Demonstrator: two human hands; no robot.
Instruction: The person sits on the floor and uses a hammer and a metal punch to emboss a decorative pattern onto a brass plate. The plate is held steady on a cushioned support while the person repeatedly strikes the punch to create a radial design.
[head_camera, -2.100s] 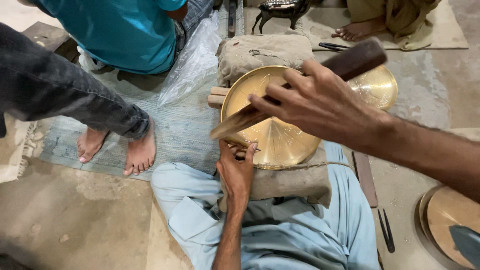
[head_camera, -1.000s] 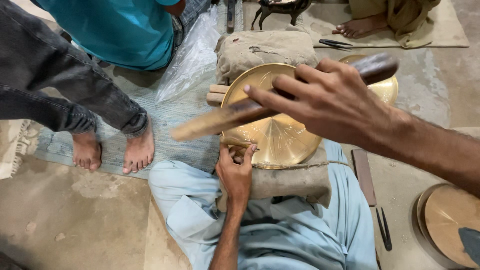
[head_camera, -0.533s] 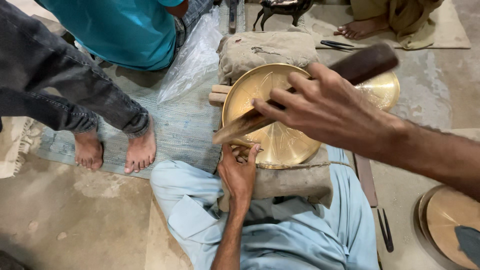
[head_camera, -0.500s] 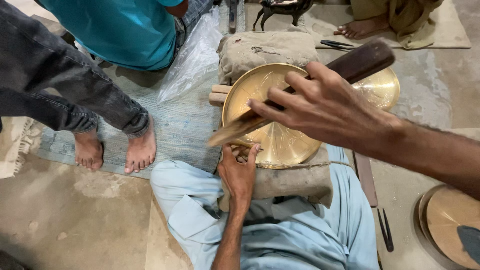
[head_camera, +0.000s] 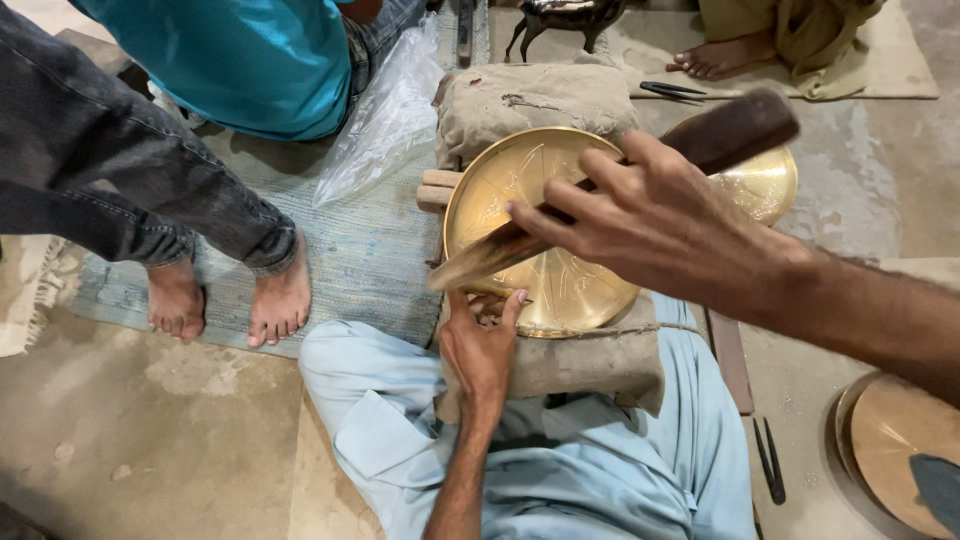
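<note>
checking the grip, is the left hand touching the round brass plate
Touching. In the head view, the left hand has its fingers curled over the near rim of the round brass plate, pressing it onto the padded block, with no gap showing.

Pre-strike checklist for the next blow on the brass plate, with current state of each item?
1. Right hand grips wooden mallet firmly: ok, fingers wrapped round the shaft.
2. Left hand steadies the brass plate at its near rim: ok.
3. Small tool under left fingertips seated on the plate: cannot tell, hidden by the fingers.
4. Plate rests flat on the padded cushion: ok, supported across the lap.
5. Left fingers out of the mallet's path: not ok, mallet tip hangs just above them.
6. Bystander's bare feet away from the plate: ok, on the blue mat.
</note>
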